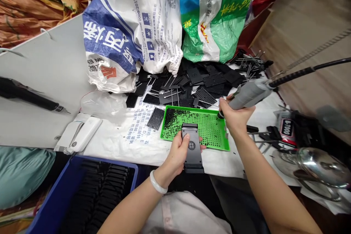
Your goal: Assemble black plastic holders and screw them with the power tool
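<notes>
Bracket (196,153) in left hand (175,157) points forward, long axis toward green tray (197,111).

The left hand (178,155) is being held curled at lower center, while the right hand (236,117) is being held raised and closed right of center.

Matt black plastic bracket (192,150); glossy green plastic tray (216,131); woven plastic sack (131,25); shiny metal bowl (320,166).

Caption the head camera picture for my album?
Left hand holds a black bracket, right hand a grey power tool, above a green tray.
</notes>
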{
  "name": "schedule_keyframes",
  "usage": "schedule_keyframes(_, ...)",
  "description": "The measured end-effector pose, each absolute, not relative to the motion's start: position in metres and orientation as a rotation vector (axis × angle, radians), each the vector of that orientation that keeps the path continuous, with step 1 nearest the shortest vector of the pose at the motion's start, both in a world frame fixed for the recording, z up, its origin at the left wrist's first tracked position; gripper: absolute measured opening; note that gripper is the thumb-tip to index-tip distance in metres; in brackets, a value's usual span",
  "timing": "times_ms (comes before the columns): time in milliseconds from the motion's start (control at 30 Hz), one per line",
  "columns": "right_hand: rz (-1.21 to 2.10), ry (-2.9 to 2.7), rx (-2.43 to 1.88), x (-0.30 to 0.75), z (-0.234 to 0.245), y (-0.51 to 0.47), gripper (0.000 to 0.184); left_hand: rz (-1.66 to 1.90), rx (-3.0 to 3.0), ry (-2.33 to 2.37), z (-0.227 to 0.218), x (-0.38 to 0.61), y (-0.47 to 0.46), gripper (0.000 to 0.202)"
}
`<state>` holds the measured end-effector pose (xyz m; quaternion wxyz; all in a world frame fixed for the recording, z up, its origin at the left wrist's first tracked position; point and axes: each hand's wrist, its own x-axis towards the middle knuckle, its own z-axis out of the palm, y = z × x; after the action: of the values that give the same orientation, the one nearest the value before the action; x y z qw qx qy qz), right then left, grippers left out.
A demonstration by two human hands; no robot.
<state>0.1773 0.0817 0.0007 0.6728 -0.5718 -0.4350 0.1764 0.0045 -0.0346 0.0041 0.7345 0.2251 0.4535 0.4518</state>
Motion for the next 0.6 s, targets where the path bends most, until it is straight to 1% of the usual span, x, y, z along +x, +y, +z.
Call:
schedule_keyframes(133, 0.387, -0.936, -1.323, 0.1769, -0.0047, 0.0811, 0.019, 0.985, 0.494, 1.002, 0.0032, 0.0044, -0.0344, 0.043)
schedule_keyframes(600, 0.4, -0.947, -1.3, 0.1776, -0.0061, 0.0806, 0.018, 0.997, 0.503, 1.003, 0.0002, 0.0051, -0.0349, 0.04)
